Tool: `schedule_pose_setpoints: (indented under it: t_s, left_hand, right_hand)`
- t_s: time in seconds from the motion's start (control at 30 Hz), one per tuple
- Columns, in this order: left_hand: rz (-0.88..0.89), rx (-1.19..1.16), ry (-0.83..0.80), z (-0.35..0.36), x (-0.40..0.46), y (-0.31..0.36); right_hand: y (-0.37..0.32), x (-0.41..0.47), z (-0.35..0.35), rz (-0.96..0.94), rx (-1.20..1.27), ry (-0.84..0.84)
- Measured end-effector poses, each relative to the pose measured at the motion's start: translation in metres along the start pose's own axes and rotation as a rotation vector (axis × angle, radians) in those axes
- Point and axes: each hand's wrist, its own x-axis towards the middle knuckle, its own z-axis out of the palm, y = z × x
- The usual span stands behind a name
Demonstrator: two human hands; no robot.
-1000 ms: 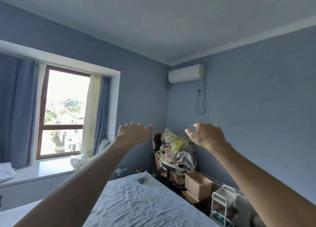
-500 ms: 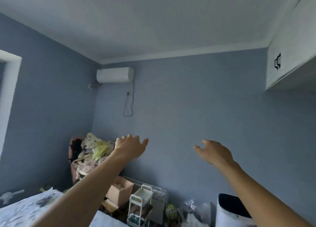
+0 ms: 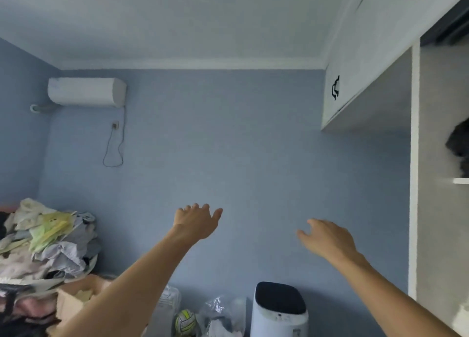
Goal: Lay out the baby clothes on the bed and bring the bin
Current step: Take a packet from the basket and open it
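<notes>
Both my arms are stretched out in front of a blue wall. My left hand (image 3: 198,222) is open, fingers spread, holding nothing. My right hand (image 3: 327,237) is also open and empty, a little lower and to the right. A heap of clothes (image 3: 45,242) in white, pale green, grey and pink is piled on a chair at the lower left. A white bin-like container with a black top (image 3: 279,308) stands on the floor against the wall, below and between my hands. The bed is out of view.
A cardboard box (image 3: 76,298) sits below the clothes heap. A ball (image 3: 186,321) and clear plastic bags (image 3: 218,314) lie on the floor by the wall. A white wardrobe (image 3: 431,184) with open shelves fills the right side. An air conditioner (image 3: 86,91) hangs high on the wall.
My view has swung to the right: the window and bed have left the frame, and the wardrobe and white container have come in. Both hands stay open and raised.
</notes>
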Motion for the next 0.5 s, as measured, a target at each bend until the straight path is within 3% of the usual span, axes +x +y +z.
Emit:
schedule_pose_setpoints:
  t_s: [0.23, 0.5]
  left_hand:
    - [0.122, 0.037, 0.043, 0.068, 0.131, 0.066]
    - [0.130, 0.040, 0.055, 0.134, 0.315, 0.118]
  right_hand:
    - [0.048, 0.108, 0.071, 0.049, -0.036, 0.006]
    - [0.102, 0.283, 0.150, 0.173, -0.053, 0.008]
